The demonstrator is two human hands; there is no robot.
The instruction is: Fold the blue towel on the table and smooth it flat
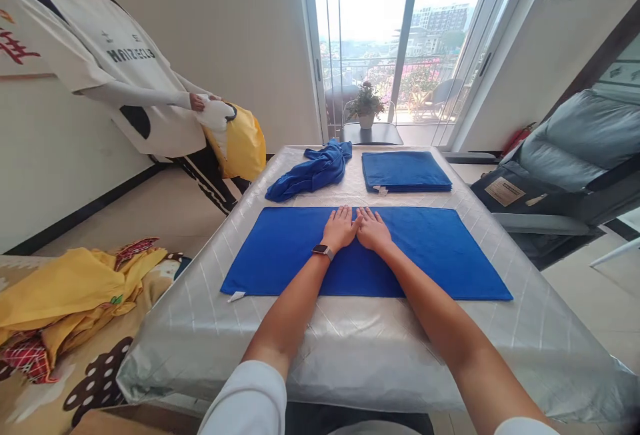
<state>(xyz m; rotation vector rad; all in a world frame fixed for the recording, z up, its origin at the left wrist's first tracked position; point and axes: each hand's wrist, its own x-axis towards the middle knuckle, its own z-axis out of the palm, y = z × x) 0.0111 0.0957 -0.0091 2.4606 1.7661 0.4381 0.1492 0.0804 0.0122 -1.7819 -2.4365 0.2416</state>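
A blue towel (430,255) lies flat and wide across the table in front of me, a white tag at its near left corner. My left hand (341,227), with a watch on the wrist, rests palm down near the middle of the towel. Beside it my right hand (373,227) also presses flat, the thumbs touching or nearly so. Both hands have their fingers stretched out toward the far edge. Beyond the flat towel sit a crumpled blue towel (320,168) on the left and a neat stack of folded blue towels (407,170) on the right.
A silvery cloth covers the table (200,328). At the left stands another person (135,82) holding a yellow and white cloth item (243,142). Yellow fabric (75,288) lies low at the left. A potted plant (367,105) stands on a chair behind; a grey armchair (565,155) is at the right.
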